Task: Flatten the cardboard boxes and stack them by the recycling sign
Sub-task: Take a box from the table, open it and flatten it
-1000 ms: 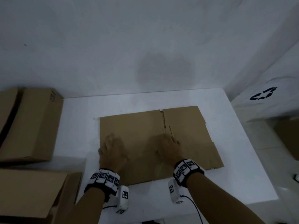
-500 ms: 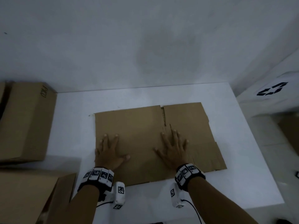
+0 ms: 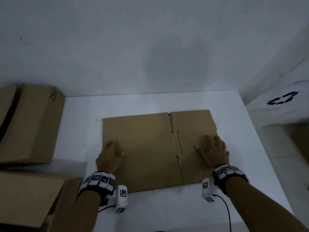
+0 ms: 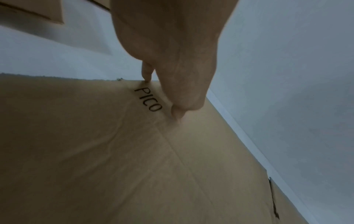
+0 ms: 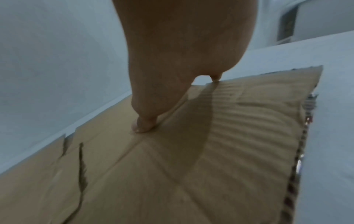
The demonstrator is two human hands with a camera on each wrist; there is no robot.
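Head view: since half a second ago both hands have slid outward on the flattened cardboard box (image 3: pixel 150 151), the left hand (image 3: pixel 109 157) now at its left edge and the right hand (image 3: pixel 213 152) near its right edge, both lying palm-down and pressing, grasping nothing; the box lies flat mid-table (image 3: pixel 250 173), with unflattened boxes (image 3: pixel 31 124) at far left and the recycling sign (image 3: pixel 282 98) at right. Left wrist view: fingertips (image 4: pixel 147 75) touch the cardboard beside the printed "PICO" (image 4: pixel 148 99), fingers extended. Right wrist view: the thumb (image 5: pixel 145 125) presses flat on the board near a tear (image 5: pixel 81 166), gripping nothing.
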